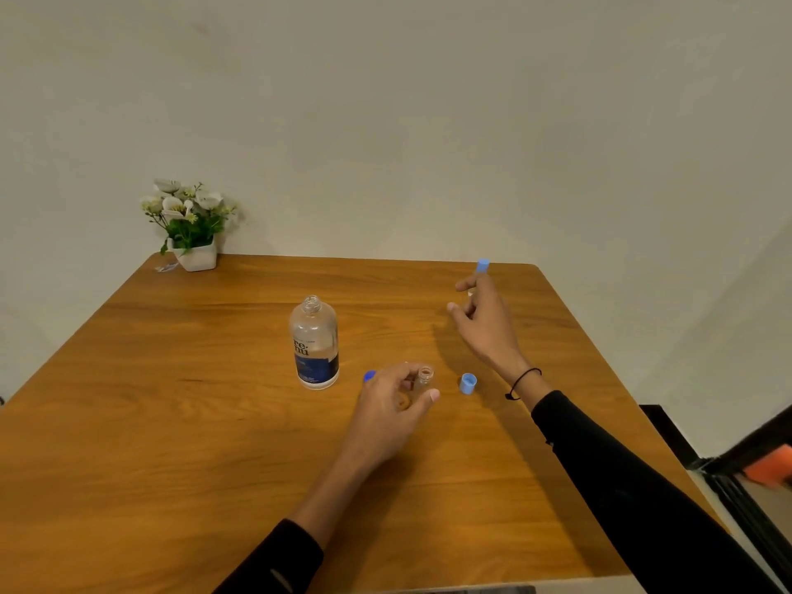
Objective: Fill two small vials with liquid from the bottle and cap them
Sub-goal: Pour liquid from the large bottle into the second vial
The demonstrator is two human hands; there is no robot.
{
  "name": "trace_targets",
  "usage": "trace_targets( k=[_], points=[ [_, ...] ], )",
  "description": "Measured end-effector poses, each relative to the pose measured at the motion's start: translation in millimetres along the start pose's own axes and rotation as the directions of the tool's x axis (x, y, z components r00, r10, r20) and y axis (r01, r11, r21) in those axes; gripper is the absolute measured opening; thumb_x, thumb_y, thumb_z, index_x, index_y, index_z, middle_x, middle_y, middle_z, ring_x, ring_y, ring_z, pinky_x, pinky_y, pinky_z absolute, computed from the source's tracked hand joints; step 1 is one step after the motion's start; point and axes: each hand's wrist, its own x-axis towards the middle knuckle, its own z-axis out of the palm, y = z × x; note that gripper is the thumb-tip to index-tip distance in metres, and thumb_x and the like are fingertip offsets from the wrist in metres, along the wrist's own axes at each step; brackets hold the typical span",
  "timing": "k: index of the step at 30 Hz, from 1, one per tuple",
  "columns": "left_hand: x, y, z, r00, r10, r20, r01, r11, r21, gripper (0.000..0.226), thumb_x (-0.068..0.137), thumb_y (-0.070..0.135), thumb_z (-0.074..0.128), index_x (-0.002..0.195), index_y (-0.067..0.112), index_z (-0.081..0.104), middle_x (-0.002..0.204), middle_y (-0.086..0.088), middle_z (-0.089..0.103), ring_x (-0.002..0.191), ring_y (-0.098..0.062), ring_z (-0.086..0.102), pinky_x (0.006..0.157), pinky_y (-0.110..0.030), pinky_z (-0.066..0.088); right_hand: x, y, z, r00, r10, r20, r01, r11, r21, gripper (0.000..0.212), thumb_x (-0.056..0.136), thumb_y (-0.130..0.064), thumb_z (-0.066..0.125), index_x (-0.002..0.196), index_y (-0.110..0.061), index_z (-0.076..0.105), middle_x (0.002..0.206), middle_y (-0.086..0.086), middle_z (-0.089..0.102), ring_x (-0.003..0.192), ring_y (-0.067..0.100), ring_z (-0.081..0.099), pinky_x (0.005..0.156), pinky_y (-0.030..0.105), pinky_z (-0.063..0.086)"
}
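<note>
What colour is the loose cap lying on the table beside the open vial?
Light blue; the loose cap shows best in the head view.

1. A plain off-white wall (pixel 428 122) fills the upper half of the frame, evenly lit, with no windows in sight.
2. A wooden table (pixel 171 422) with warm orange-brown grain covers the lower half; its far corners are rounded.
3. At the table's far left corner, against the wall, a small white pot (pixel 196 257) holds white flowers and green leaves (pixel 186 210).
4. At the lower right edge of the frame, a dark frame (pixel 737 486) and something orange (pixel 769 467), blurred, show beyond the table.
</note>
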Motion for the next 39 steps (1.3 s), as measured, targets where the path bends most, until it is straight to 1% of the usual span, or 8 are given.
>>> trace_targets(
  k=[5, 9, 15, 18, 21, 27, 31, 39],
  points=[
    [-11, 1, -30, 0.999, 0.0, -0.032, -0.003, 0.997, -0.081, 0.035, 0.098, 0.034, 0.075, 0.132, 0.036, 0.069, 0.122, 0.02, 0.07, 0.112, -0.003, 0.067, 0.093, -0.032, 0.062, -20, -16, 21, 0.993, -0.046, 0.105, 0.031, 0.989, 0.145, 0.023, 0.098, -0.012, 0.07, 0.114, -0.023, 0.057, 0.075, 0.01, 0.068, 0.067, 0.023, 0.066, 0.063, 0.035, 0.054],
    [-25, -5, -58, 0.997, -0.014, -0.08, 0.0, 0.987, -0.161, 0.035, 0.098, 0.03, 0.077, 0.133, 0.028, 0.071, 0.119, 0.017, 0.072, 0.113, -0.009, 0.07, 0.091, -0.042, 0.067, -31, -32, 47, 0.979, -0.108, 0.175, 0.065, 0.969, 0.237, 0.028, 0.096, -0.012, 0.073, 0.116, -0.026, 0.059, 0.082, 0.002, 0.07, 0.073, 0.013, 0.067, 0.066, 0.028, 0.055],
    [-51, -20, -103, 0.968, 0.029, -0.249, -0.068, 0.987, -0.146, 0.027, 0.097, 0.017, 0.078, 0.124, 0.022, 0.076, 0.119, 0.008, 0.076, 0.111, -0.003, 0.069, 0.068, -0.017, 0.061, -42, -64, 88, 0.904, -0.179, 0.389, 0.042, 0.941, 0.335, 0.061, 0.088, -0.032, 0.082, 0.14, -0.03, 0.05, 0.121, -0.009, 0.066, 0.109, 0.002, 0.065, 0.089, 0.024, 0.057],
    [-60, -26, -124, 0.954, 0.042, -0.298, -0.078, 0.991, -0.109, 0.026, 0.097, 0.015, 0.078, 0.122, 0.02, 0.076, 0.115, 0.007, 0.076, 0.11, -0.002, 0.069, 0.065, -0.014, 0.06, -49, -80, 109, 0.851, -0.214, 0.48, 0.074, 0.953, 0.293, 0.093, 0.074, -0.061, 0.086, 0.15, -0.043, 0.036, 0.139, -0.028, 0.05, 0.127, -0.007, 0.052, 0.099, 0.019, 0.049],
    [-66, -32, -141, 0.94, 0.013, -0.342, -0.058, 0.991, -0.122, 0.027, 0.095, 0.015, 0.08, 0.121, 0.017, 0.076, 0.114, 0.006, 0.078, 0.109, -0.007, 0.072, 0.066, -0.017, 0.062, -55, -90, 129, 0.862, -0.194, 0.468, 0.042, 0.948, 0.314, 0.106, 0.067, -0.066, 0.09, 0.151, -0.048, 0.026, 0.14, -0.033, 0.041, 0.131, -0.005, 0.047, 0.1, 0.014, 0.043],
    [-67, -39, -157, 0.898, -0.014, -0.44, -0.033, 0.994, -0.099, 0.033, 0.092, 0.016, 0.084, 0.124, 0.02, 0.075, 0.109, 0.005, 0.079, 0.106, -0.013, 0.073, 0.084, -0.038, 0.066, -62, -96, 143, 0.932, -0.171, 0.32, 0.057, 0.939, 0.338, 0.084, 0.074, -0.057, 0.087, 0.137, -0.051, 0.031, 0.128, -0.043, 0.046, 0.121, -0.016, 0.05, 0.098, 0.021, 0.051],
    [-66, -41, -160, 0.896, -0.026, -0.444, -0.05, 0.986, -0.159, 0.032, 0.093, 0.015, 0.083, 0.124, 0.02, 0.075, 0.108, 0.001, 0.078, 0.109, -0.021, 0.073, 0.074, -0.034, 0.068, -67, -101, 139, 0.922, -0.237, 0.306, 0.124, 0.93, 0.347, 0.08, 0.079, -0.052, 0.087, 0.14, -0.047, 0.036, 0.13, -0.037, 0.048, 0.122, -0.007, 0.054, 0.101, 0.029, 0.054],
    [-65, -36, -168, 0.898, 0.003, -0.44, -0.063, 0.99, -0.123, 0.042, 0.099, 0.023, 0.075, 0.14, 0.02, 0.069, 0.113, 0.002, 0.077, 0.11, -0.017, 0.07, 0.088, -0.053, 0.067, -69, -122, 114, 0.862, -0.374, 0.342, 0.257, 0.904, 0.342, 0.078, 0.082, -0.048, 0.086, 0.145, -0.044, 0.04, 0.135, -0.036, 0.048, 0.126, -0.004, 0.054, 0.097, 0.012, 0.049]
  ],
)
